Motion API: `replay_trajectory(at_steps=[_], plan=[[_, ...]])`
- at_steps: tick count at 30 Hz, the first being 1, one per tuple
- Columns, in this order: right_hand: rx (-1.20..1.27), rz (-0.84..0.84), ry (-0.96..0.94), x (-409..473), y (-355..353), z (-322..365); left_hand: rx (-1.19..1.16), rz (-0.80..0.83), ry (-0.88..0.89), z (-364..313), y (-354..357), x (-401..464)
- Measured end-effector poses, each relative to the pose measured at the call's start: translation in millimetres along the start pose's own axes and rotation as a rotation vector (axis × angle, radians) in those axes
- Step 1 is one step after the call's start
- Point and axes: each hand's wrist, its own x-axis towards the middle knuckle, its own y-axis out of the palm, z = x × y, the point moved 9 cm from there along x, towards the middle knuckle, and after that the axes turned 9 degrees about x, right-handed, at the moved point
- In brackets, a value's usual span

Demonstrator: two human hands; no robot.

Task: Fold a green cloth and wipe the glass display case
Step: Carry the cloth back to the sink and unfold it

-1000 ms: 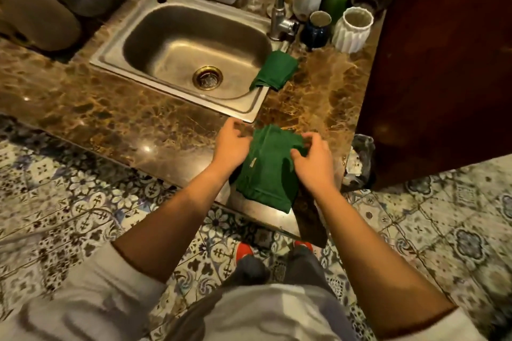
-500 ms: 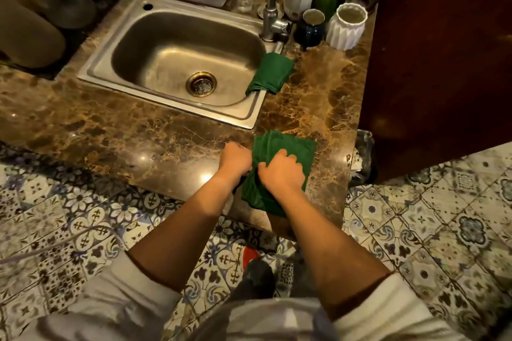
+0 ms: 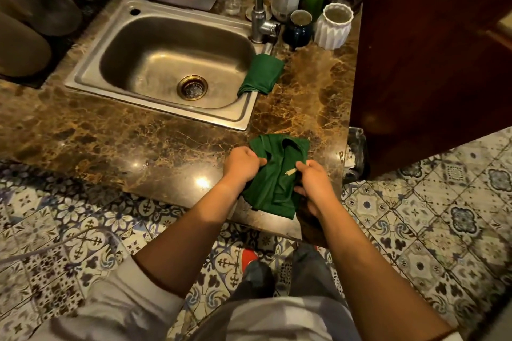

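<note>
Both hands, left hand point(image 3: 243, 165) and right hand point(image 3: 315, 185), curled on the green cloth point(image 3: 273, 188) bunched at the worktop point(image 3: 110, 147) front edge; risk of layers slipping, fold skewing, cloth sliding floorward.

Brown marble countertop point(image 3: 116, 135), inset steel sink point(image 3: 91, 75), green cloth point(image 3: 273, 188) at front edge, white ribbed vase point(image 3: 333, 33)

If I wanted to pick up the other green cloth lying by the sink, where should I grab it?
Probably by the half of the folded green cloth lying flat on the brown marble counter, coming from above on the counter side. Its other end droops over the steel sink's rim into the basin, so a grip there would likely unfold it.
</note>
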Motion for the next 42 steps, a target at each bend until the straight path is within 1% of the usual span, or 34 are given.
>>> replay_trajectory(at_steps=[2, 3, 5, 7, 8, 9, 11, 13, 17, 19, 23, 25, 26, 27, 28, 29, 30, 31, 32, 33, 34, 35, 37, 38, 41, 42], plan=[[-0.017, -0.019, -0.025, 2, -1, 2, -0.013, -0.016, 0.03, -5, 1, -6], [-0.098, -0.016, -0.087, 2, 3, 10, -0.038, -0.007, 0.048, -9, 3, -9], [-0.357, -0.005, -0.184, -1, 17, 21, -0.073, 0.004, 0.101, -17, 6, -15], [-0.595, -0.047, -0.192, 0, 25, 25, -0.129, 0.018, 0.166, -26, 9, -21], [-0.639, -0.067, -0.194, 1, 27, 27, -0.16, 0.042, 0.186, -29, 11, -23], [-0.622, -0.063, -0.204, 3, 29, 29, -0.19, 0.073, 0.195, -30, 13, -26], [-0.454, 0.003, -0.235, 4, 28, 31, -0.248, 0.128, 0.192, -30, 15, -29], [-0.297, 0.036, -0.228, 6, 18, 30, -0.325, 0.132, 0.157, -25, 9, -28], [-0.204, -0.012, -0.145, 7, -17, 27, -0.448, 0.098, 0.078, -14, -13, -21], [-0.074, -0.022, -0.129, 10, -37, 24, -0.508, 0.061, 0.032, -6, -29, -17], [-0.066, -0.059, -0.105, 10, -62, 10, -0.484, -0.052, -0.033, 18, -58, -8], [-0.125, -0.077, -0.12, 9, -63, 5, -0.409, -0.097, -0.084, 34, -63, -4], [-0.183, -0.088, -0.134, 9, -62, 5, -0.311, -0.136, -0.089, 39, -67, -4], [-0.243, -0.105, -0.147, 9, -61, 5, -0.158, -0.189, -0.07, 41, -72, -5], [-0.307, -0.132, -0.156, 8, -60, 7, 0.027, -0.253, -0.009, 35, -76, -10], [-0.38, -0.164, -0.172, 7, -59, 11, 0.21, -0.307, 0.104, 21, -75, -17], [-0.473, -0.198, -0.204, 4, -59, 17, 0.355, -0.32, 0.246, 3, -66, -25], [-0.591, -0.226, -0.263, 0, -55, 25, 0.471, -0.276, 0.38, -14, -50, -34], [-0.725, -0.232, -0.345, -4, -47, 34, 0.589, -0.2, 0.478, -26, -30, -41], [-0.869, -0.221, -0.429, -8, -37, 41, 0.715, -0.14, 0.537, -33, -11, -47], [-1.007, -0.207, -0.499, -10, -26, 46, 0.83, -0.116, 0.582, -36, 2, -51], [-1.125, -0.193, -0.549, -11, -15, 50, 0.913, -0.133, 0.626, -40, 8, -55], [-1.237, -0.185, -0.569, -6, -4, 55, 0.984, -0.171, 0.678, -43, 9, -57], [-1.24, -0.191, -0.561, -2, -4, 57, 0.95, -0.168, 0.67, -41, 6, -55], [-1.215, -0.214, -0.598, 3, -11, 64, 0.614, -0.151, 0.508, -28, -30, -41], [-1.182, -0.235, -0.624, 3, -16, 68, 0.552, -0.147, 0.491, -24, -39, -35]])
